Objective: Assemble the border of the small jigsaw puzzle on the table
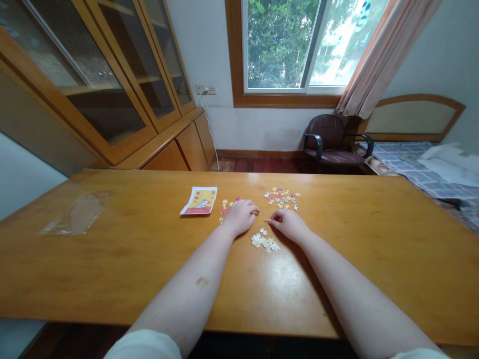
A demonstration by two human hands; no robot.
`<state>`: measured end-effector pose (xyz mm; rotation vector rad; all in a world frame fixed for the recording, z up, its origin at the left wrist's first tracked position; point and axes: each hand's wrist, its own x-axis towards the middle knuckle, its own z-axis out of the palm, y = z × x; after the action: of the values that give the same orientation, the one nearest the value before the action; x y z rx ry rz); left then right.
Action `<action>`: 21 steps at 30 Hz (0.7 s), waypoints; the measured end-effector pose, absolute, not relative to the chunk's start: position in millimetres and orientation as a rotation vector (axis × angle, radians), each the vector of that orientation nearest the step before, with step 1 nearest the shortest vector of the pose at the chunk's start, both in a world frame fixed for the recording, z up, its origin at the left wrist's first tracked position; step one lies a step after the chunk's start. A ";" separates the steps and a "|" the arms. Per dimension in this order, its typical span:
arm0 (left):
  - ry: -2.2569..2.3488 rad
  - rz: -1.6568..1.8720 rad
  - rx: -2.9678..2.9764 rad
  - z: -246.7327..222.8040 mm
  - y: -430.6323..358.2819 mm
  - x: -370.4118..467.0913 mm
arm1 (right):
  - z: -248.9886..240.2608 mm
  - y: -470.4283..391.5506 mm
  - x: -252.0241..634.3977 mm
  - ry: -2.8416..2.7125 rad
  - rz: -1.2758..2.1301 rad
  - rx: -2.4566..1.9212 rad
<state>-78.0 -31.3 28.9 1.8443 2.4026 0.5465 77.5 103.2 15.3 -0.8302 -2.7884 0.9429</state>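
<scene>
My right hand pinches a small yellowish jigsaw puzzle piece just above the table. Loosely bent, my left hand is close by on the left, with its fingertips slightly apart and nothing visible between them. It partly covers a group of yellow and pink puzzle pieces. Below both hands lies a pile of mostly pale puzzle pieces, some overlapping. Beyond my right hand, more yellow, pink and white puzzle pieces are spread out. A printed picture sheet in yellow and pink lies left of my left hand.
A clear plastic bag lies flat on the left of the wooden table. Past the far edge stand a glass-door cabinet, a dark armchair and a bed. A white cable hangs from a wall socket.
</scene>
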 end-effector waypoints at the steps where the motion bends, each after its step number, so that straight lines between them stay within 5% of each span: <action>1: 2.389 0.539 1.847 29.7 -31.3 -77.1 | 14.2 102.7 76.5 -2.795 0.909 -0.838; 12: 2.170 0.420 2.051 33.1 -34.6 -72.8 | 13.9 101.7 75.4 -2.774 0.820 -0.825; 21: 2.607 0.402 1.684 30.3 -34.3 -87.7 | 15.3 104.4 78.5 -2.785 0.854 -0.813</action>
<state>-87.7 -34.3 30.3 1.6841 2.6066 0.4016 78.5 104.4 15.3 -0.8128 -2.7848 0.8540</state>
